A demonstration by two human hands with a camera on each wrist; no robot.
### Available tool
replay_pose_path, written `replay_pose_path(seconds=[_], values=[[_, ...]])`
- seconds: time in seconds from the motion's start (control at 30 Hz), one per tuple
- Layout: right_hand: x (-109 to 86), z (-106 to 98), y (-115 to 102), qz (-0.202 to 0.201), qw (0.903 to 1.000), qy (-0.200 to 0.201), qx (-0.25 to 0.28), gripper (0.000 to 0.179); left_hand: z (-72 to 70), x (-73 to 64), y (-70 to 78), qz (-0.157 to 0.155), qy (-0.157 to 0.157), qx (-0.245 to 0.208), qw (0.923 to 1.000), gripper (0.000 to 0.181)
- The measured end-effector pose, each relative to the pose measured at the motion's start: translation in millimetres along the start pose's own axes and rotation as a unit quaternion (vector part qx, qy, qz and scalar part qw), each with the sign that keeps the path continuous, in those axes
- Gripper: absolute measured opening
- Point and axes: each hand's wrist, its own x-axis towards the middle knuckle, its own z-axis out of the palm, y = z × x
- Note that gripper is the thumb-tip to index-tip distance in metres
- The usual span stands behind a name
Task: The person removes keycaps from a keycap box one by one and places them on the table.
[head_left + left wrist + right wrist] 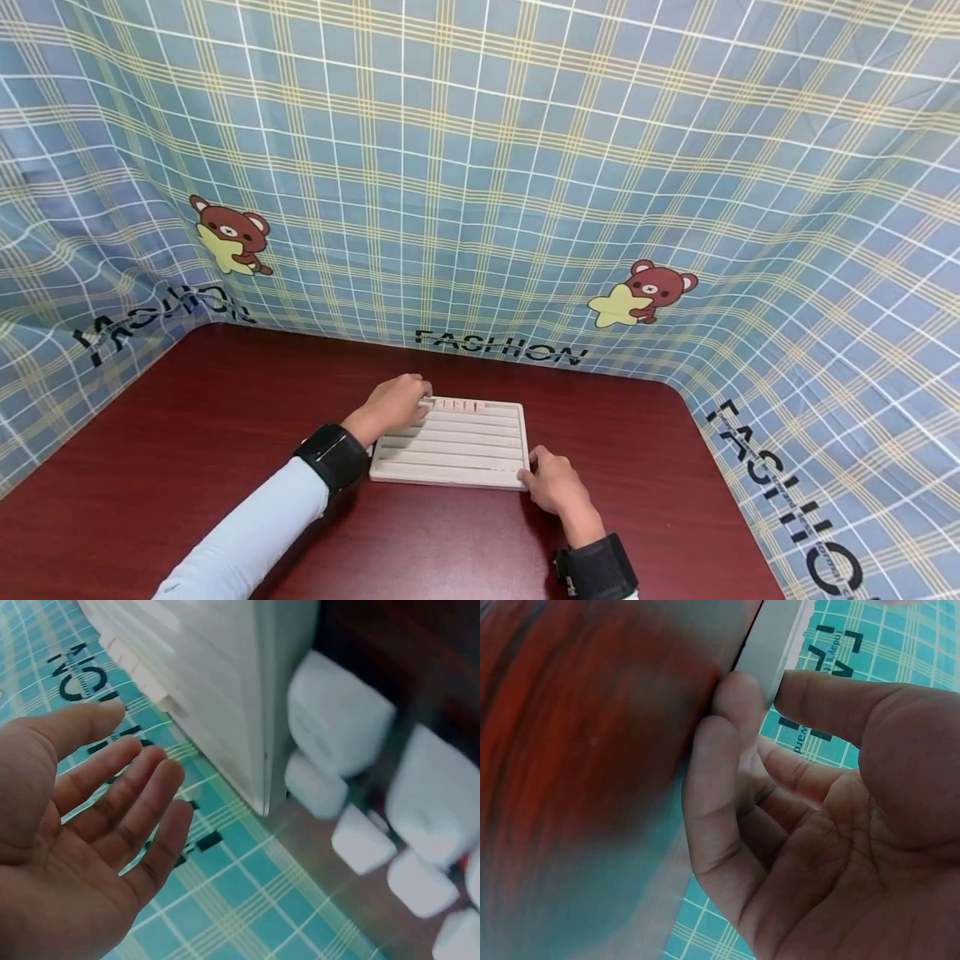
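Observation:
A white ridged tray (453,451) lies flat on the table, its slats running left to right. Several small pale pieces with reddish marks (459,406) stand in a row along its far slot. My left hand (396,406) hovers around the tray's far left corner. In the left wrist view its fingers (124,802) are loosely extended, apart from the tray, and hold nothing. At the near right corner, my right hand (555,483) pinches the tray's edge (774,641) between thumb and curled fingers. Several white rounded blocks (341,709) sit beside the tray in the left wrist view, mostly hidden in the head view.
The dark red table (187,467) extends around the tray on all sides. A blue plaid cloth (450,208) with bear prints and lettering hangs behind the table and along both sides. Black bands (596,569) are strapped round both wrists.

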Motion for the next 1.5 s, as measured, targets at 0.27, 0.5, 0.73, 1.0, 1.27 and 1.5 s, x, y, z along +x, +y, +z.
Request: replay_pose_path(seconds=[0.27, 0.5, 0.73, 1.0, 1.27, 1.5], values=[[2.3, 0, -4, 0.014, 0.9998, -0.003, -0.014, 0.028, 10.5, 17.3, 2.5, -0.005, -0.019, -0.016, 0.9997, 0.015], [2.2, 0, -2, 0.014, 0.9999, -0.005, -0.007, 0.027, 13.8, 23.6, 5.6, -0.009, -0.034, -0.026, 0.9991, 0.012], [1.4, -1, -1, 0.007, 0.9999, 0.002, -0.007, 0.028, 16.2, 27.6, 8.1, -0.004, -0.026, -0.004, 0.9996, 0.007], [0.9, 0, -1, -0.006, 1.0, 0.001, 0.003, 0.026, 21.3, 29.9, 8.2, -0.004, 0.002, 0.014, 0.9999, 0.016], [1.6, 0, -1, -0.004, 1.0, 0.002, 0.003, 0.027, 21.6, 31.6, 8.7, -0.013, 0.011, 0.015, 0.9998, 0.02], [0.6, 1, -1, -0.009, 0.9999, 0.001, 0.006, 0.026, 22.2, 31.1, 8.0, -0.015, 0.001, 0.016, 0.9998, 0.017]])
